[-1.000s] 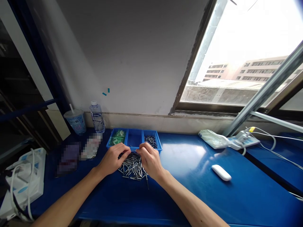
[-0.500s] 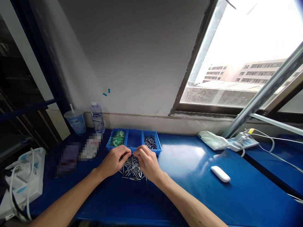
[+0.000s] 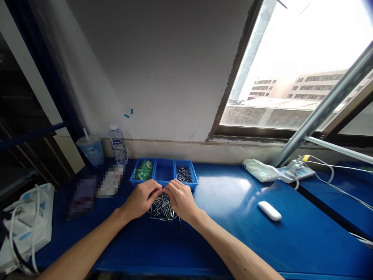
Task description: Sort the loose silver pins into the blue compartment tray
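Observation:
My left hand and my right hand meet fingertip to fingertip above a pile of slim silver metal pieces that look like blind rivets. Both have thumb and fingers pinched together. Whatever lies between the fingertips is too small and covered to make out. Just behind the hands stands a blue three-part tray. Its left compartment contains a green packet. Small dark and silver metal pieces fill part of the right one. A thin pin lies beside my right wrist.
A lidded cup and a clear bottle stand by the wall. On the right lie a white rounded case, a plastic packet and a power strip with cables. Another corded power strip is at far left.
The view has shifted slightly. My fingertips are still together over the pile; a small dark bit between them earlier is now hidden.

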A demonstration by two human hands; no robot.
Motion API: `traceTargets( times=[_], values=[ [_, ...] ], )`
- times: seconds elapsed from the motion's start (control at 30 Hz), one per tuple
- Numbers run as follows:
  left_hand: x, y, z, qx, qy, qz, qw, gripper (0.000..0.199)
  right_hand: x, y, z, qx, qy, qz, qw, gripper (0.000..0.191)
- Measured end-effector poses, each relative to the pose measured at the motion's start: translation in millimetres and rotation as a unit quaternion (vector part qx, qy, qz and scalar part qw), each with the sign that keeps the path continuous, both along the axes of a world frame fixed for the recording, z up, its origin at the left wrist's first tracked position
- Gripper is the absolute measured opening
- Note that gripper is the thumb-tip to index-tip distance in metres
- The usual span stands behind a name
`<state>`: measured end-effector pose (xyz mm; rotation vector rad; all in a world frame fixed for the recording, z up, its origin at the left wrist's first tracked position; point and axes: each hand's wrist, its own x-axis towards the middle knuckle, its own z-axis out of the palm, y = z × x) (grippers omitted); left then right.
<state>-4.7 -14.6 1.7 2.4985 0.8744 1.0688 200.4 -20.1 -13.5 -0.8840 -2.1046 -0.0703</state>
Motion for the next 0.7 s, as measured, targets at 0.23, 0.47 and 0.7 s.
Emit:
traceTargets(
  times=[0.23, 0.47, 0.7],
  values=[
    [-2, 4, 3.0, 0.01, -0.002, 0.028, 1.0, 0.023, 9, 7, 2.5, 0.022, -0.002, 0.032, 0.999, 0.024],
    [-7, 6, 7.0, 0.021, -0.015, 0.053, 0.998, 0.023, 29, 15, 16.6, 0.097, -0.003, 0.014, 0.995, 0.023],
    [-12, 8, 6.8, -0.038, 0.043, 0.017, 0.998, 0.027, 49, 28, 23.2, 0.067, 0.037, -0.229, 0.97, 0.016]
  ],
)
